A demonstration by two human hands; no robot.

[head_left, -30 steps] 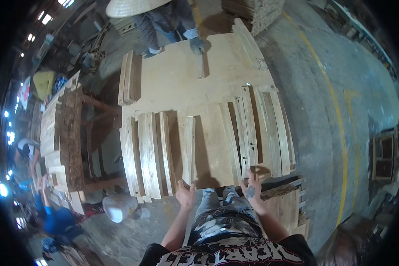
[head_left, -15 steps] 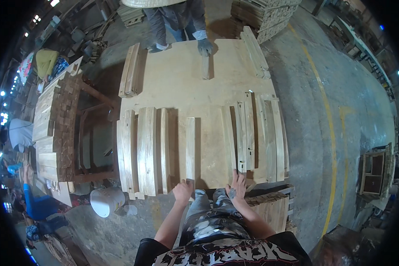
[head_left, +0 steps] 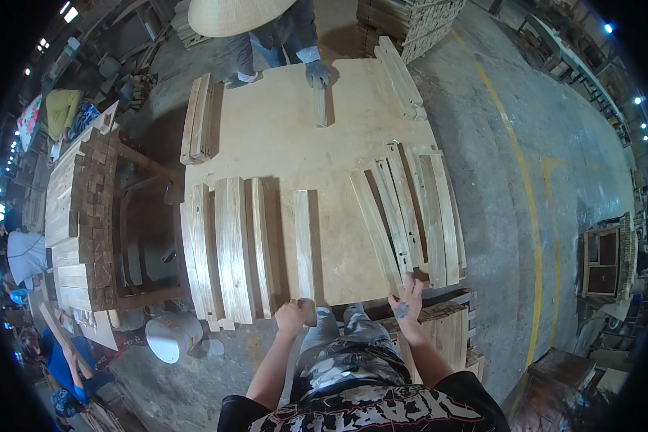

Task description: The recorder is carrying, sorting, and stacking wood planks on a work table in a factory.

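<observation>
A pale wooden strip (head_left: 305, 245) overhangs the tabletop (head_left: 340, 248), left of a slanting strip (head_left: 376, 232).

Both bare forearms, the left (head_left: 270, 371) and the right (head_left: 428, 354), reach forward from black short sleeves, slanting inward toward the hands, which are well apart in front of the body. The left hand (head_left: 291, 317) is curled, its fingers folded inward and partly hidden. The right hand (head_left: 408, 302), slightly farther forward, is loosely extended, thumb apart from the raised fingers, its back turned up to show a dark mark near the wrist.
</observation>
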